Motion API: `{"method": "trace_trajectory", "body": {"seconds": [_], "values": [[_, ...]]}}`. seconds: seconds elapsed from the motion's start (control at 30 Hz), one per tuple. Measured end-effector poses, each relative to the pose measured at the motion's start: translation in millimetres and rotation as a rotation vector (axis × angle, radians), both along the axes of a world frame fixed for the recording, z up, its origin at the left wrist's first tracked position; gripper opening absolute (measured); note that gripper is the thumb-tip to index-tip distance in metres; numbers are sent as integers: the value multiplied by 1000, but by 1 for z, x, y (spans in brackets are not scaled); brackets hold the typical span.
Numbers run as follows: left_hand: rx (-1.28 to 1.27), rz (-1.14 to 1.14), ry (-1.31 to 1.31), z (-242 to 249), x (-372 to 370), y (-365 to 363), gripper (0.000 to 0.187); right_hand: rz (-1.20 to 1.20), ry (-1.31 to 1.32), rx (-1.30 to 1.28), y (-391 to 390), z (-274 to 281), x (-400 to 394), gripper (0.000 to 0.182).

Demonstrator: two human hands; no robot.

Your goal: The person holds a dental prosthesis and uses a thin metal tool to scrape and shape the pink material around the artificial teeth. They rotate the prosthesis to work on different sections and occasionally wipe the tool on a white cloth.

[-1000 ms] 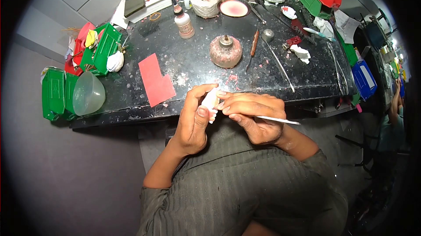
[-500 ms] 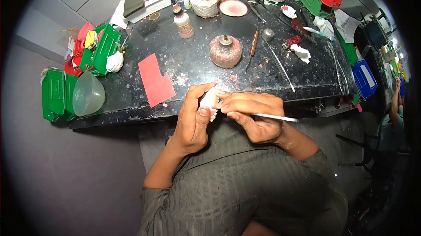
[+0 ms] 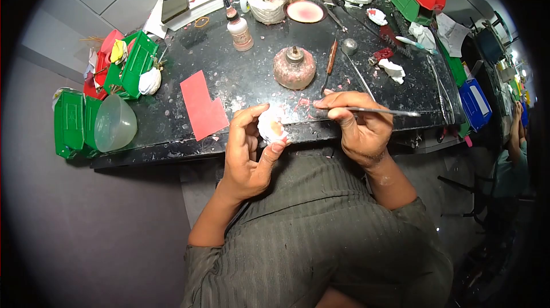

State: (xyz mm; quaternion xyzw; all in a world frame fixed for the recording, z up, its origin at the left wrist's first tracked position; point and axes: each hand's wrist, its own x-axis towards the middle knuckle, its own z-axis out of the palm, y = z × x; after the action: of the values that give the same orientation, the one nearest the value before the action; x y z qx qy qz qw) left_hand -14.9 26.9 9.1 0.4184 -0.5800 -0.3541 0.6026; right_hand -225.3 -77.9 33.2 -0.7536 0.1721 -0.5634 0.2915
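Observation:
My left hand (image 3: 245,156) pinches a small white dental cast (image 3: 268,125) between thumb and fingertips, just over the bench's front edge. The cast is arch-shaped, with a pinkish patch in its middle. To the right, my right hand (image 3: 364,133) grips a slim metal dental carver (image 3: 398,113) like a pen, its long end pointing right. The carver's other tip, by my fingers, is apart from the cast. Beyond my hands lie red wax scraps (image 3: 303,103), and a notched red wax sheet (image 3: 201,107) lies to the left.
A glass spirit lamp (image 3: 294,67) stands mid-bench, beside a wooden-handled wax knife (image 3: 332,57). Behind are a dropper bottle (image 3: 240,34) and a pink-stained dish (image 3: 305,10). Green bins (image 3: 133,66) and a translucent bowl (image 3: 116,123) are at left. Another person's arm (image 3: 517,119) shows far right.
My right hand has moved right, away from the cast, taking the carver with it. My left hand has turned the cast so its arch shape and middle now show.

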Motion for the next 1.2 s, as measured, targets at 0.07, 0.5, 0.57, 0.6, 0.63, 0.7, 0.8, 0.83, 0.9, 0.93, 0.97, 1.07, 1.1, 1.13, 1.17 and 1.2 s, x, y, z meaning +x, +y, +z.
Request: {"method": "trace_trajectory", "body": {"seconds": [0.07,0.5,0.57,0.6,0.63,0.7,0.8,0.83,0.9,0.93,0.97,1.07,1.1,1.13,1.17,1.2], "values": [[-25,17,14,3,-3,0,57,-39,-19,60,0,-6,1,12],[49,-139,-8,15,4,3,52,141,131,-9,16,30,5,15],[-39,-85,-126,21,3,2,53,225,72,16,21,25,11,19],[-39,-86,-127,21,3,1,53,206,89,9,23,22,11,19],[-72,-65,-169,21,3,0,53,190,106,0,25,20,12,19],[-106,-42,-211,21,4,0,52,193,108,-11,27,18,14,18],[-48,-63,-148,19,3,3,52,211,126,-53,29,18,15,16],[-47,-56,-136,18,2,3,52,225,138,-87,29,18,15,16],[-44,-52,-123,18,2,2,52,222,127,-55,28,18,14,16],[-70,-48,-173,20,2,1,52,219,116,-24,27,18,14,16],[-95,-42,-223,21,3,0,52,218,106,6,26,18,13,17],[-49,-32,-223,20,4,2,52,194,131,-23,30,17,17,15],[-50,-31,-223,20,4,1,52,214,105,-41,31,16,18,14],[-75,-17,-240,19,4,0,51,237,123,-59,31,20,17,14],[-99,-5,-257,19,3,0,51,236,123,-56,30,19,16,14],[-96,-7,-257,19,3,1,51,219,120,-20,29,19,14,15]]}}
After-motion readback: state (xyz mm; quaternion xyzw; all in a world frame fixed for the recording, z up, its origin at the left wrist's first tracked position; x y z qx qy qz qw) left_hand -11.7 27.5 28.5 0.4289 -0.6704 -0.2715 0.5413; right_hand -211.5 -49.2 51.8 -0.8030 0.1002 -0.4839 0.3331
